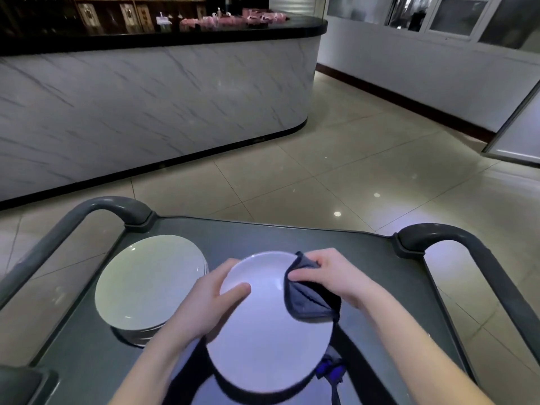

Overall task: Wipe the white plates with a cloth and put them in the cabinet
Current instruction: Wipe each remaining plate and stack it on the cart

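Hands shared one round white plate (268, 340): one gripped it, the other pressed a folded dark grey cloth (309, 299) to it.

Left hand (210, 299) clasped the plate's left rim, thumb lying on its face; right hand (330, 273) pinched the cloth over the far right rim. The plate was held tilted above the dark grey cart worktop (292, 238). A stack of white plates (146, 282) rested on that worktop, just left of the left hand. Beyond stood a white marble-fronted counter (146, 106) on a glossy tiled floor (350, 171).

Plate stack (150, 283) left on cart (292, 238)
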Demonstrator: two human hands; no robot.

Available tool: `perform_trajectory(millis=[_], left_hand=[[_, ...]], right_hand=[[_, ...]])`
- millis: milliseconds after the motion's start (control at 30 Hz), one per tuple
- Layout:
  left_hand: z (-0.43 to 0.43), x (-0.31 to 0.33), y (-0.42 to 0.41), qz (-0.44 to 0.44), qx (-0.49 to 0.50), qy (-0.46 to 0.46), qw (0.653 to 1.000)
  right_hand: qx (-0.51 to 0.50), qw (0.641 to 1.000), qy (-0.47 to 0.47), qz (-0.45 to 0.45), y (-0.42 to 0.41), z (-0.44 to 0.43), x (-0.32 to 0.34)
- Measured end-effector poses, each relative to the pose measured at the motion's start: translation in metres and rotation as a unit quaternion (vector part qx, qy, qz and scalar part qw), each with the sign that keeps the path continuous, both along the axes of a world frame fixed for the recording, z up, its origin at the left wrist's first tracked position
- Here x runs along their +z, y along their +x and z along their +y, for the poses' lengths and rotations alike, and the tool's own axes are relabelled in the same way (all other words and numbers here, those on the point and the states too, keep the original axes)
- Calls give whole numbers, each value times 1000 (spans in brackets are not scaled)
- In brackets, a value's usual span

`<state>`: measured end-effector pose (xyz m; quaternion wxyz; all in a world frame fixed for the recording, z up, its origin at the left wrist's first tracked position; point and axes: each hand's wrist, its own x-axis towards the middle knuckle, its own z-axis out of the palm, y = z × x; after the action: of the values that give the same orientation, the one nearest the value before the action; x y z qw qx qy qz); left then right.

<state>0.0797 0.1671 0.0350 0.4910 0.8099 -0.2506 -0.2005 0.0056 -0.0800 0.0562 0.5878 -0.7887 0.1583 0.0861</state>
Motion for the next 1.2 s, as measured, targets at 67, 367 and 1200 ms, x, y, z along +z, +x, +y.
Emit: perform_trajectory(millis=[67, 367, 1200], left_hand=[[1, -1, -4, -22, -23, 5, 999], [6, -17, -16, 118, 220, -152, 956], [-22, -28, -18, 49, 338, -185, 922]], right_hand=[[50, 999, -21, 3, 3, 10, -3], [-164, 951, 263, 4, -24, 22, -37], [-305, 878, 369, -10, -30, 51, -47]])
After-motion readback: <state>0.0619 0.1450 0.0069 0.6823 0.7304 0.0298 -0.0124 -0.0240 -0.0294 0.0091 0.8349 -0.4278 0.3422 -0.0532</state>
